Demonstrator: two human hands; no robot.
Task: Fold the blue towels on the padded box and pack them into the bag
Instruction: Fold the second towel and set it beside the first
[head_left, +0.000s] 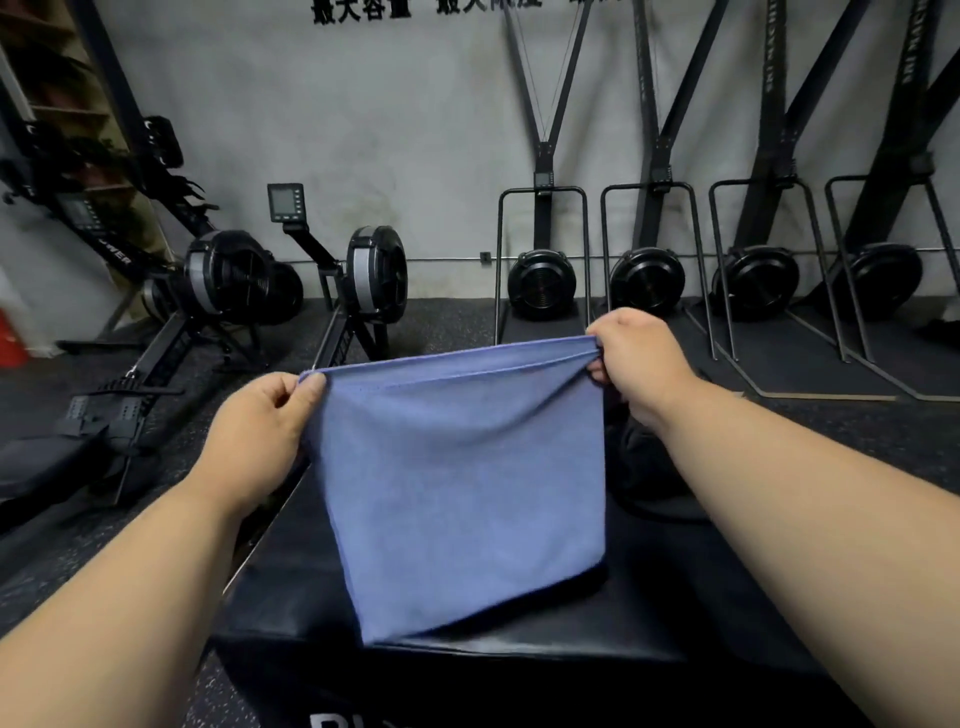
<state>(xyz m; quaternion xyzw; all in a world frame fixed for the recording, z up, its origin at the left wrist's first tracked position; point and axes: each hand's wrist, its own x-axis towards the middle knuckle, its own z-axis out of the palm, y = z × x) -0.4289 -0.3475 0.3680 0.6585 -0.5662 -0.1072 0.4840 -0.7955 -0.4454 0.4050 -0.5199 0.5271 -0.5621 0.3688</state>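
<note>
A blue towel (462, 488) hangs doubled over in the air above the black padded box (291, 587). My left hand (260, 431) pinches its upper left corner. My right hand (639, 364) grips the upper right corner, where the cloth is bunched. The top edge is stretched taut between both hands, and the lower fold hangs just over the box's top near its front edge. A dark bag-like shape (654, 483) lies on the floor to the right of the box, half hidden behind my right forearm.
Two black rowing machines (223, 291) stand on the speckled rubber floor to the left. Several ski-type machines (540, 280) line the grey wall behind. The box's front edge (467, 654) is close to me.
</note>
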